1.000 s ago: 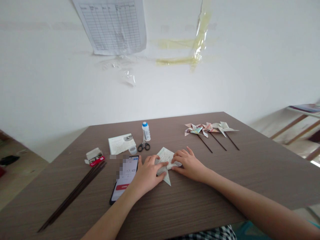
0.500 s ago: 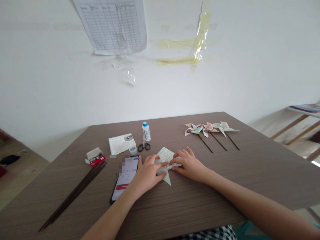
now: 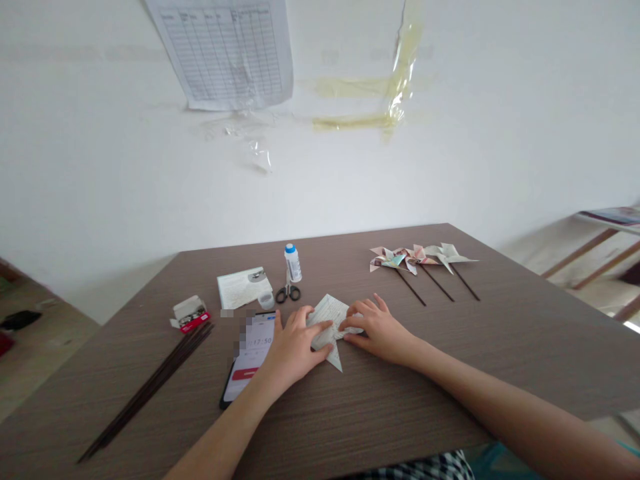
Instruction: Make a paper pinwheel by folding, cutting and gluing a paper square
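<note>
A printed paper pinwheel (image 3: pixel 332 310), with pointed blades, lies flat on the table in front of me, off any stick. My left hand (image 3: pixel 295 343) grips its left side, thumb and forefinger pressed near the centre. From the right, my right hand (image 3: pixel 377 331) pinches another blade, its fingertips close to the middle. Both hands cover part of the paper, so the folds beneath them are hidden. Under my left wrist is a phone (image 3: pixel 247 360) with a timer on its screen.
Behind the hands stand a glue bottle (image 3: pixel 293 265), black-handled scissors (image 3: pixel 289 293), a small clear cup (image 3: pixel 266 300) and a stack of paper (image 3: pixel 243 288). Dark sticks (image 3: pixel 150 387) and a red-and-white box (image 3: pixel 191 315) lie left. Three finished pinwheels (image 3: pixel 420 260) on sticks lie back right.
My left hand has shifted very slightly left on the paper, its fingers drawing back a little from the centre. My right hand and the pinwheel look the same.
</note>
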Available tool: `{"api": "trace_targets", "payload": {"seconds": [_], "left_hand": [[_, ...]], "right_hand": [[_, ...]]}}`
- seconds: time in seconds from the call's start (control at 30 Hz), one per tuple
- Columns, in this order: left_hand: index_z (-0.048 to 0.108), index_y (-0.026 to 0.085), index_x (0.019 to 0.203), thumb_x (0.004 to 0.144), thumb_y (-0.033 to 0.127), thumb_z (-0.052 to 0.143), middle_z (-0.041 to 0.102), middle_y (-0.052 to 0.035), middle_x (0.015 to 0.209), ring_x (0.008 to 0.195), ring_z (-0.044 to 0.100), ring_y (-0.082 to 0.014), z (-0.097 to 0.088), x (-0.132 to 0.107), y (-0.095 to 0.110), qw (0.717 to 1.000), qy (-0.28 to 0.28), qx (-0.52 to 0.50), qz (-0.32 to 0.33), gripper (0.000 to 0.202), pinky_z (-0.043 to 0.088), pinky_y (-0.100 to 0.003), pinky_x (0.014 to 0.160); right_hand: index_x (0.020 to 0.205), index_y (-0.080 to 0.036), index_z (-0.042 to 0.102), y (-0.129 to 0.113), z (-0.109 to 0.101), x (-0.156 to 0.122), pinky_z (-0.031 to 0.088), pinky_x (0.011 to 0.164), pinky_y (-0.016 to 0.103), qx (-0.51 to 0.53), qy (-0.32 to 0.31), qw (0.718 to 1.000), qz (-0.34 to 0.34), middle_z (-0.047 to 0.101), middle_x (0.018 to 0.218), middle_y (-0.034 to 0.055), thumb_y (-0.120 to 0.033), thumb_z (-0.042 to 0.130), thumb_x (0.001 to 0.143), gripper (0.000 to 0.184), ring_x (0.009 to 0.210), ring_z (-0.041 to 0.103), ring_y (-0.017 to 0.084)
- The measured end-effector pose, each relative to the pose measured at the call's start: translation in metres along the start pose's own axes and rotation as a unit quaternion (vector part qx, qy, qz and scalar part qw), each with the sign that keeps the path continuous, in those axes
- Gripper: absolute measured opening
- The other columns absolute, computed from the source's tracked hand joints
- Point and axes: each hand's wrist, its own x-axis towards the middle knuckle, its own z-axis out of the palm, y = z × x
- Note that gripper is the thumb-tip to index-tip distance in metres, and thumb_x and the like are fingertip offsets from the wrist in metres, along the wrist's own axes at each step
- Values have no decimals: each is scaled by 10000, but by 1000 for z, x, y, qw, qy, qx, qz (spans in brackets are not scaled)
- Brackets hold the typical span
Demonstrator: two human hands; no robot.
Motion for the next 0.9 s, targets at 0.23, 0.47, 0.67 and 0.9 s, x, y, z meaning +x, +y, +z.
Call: {"api": "trace_targets", "payload": {"seconds": [0.23, 0.47, 0.67, 0.9], "left_hand": [[759, 337, 1668, 1069, 345, 857, 606, -205, 1812, 1695, 572, -460, -4, -2, 3, 1000, 6, 6, 5, 607, 131, -896, 1451], [869, 423, 1506, 1080, 320, 843, 590, -136, 1845, 1712, 547, -478, -2, -2, 0, 999, 5, -9, 31, 439, 120, -934, 1426], [872, 399, 1497, 1053, 336, 863, 587, -149, 1842, 1709, 542, -481, 0, -1, 0, 1000, 17, -9, 23, 449, 123, -933, 1427], [866, 377, 1506, 1038, 358, 876, 576, -152, 1852, 1720, 529, -475, -2, -1, 1, 1000, 19, 5, 9, 468, 138, -912, 1438]], "right_hand": [[1329, -343, 917, 1, 1, 0, 289, 1398, 875, 5, 8, 1000, -7, 825, 1394, 122, -317, 786, 1135, 236, 1381, 745, 363], [1339, -334, 907, 1, -1, 0, 279, 1402, 880, 5, -2, 1000, -3, 825, 1395, 120, -325, 789, 1139, 232, 1401, 747, 368], [1337, -312, 881, 1, 0, 0, 303, 1408, 864, 5, 5, 1000, 0, 832, 1390, 117, -315, 808, 1120, 229, 1392, 759, 365], [1309, -275, 874, -3, -3, 1, 297, 1417, 850, 3, -5, 1000, 14, 829, 1402, 128, -296, 798, 1115, 209, 1417, 751, 381]]}}
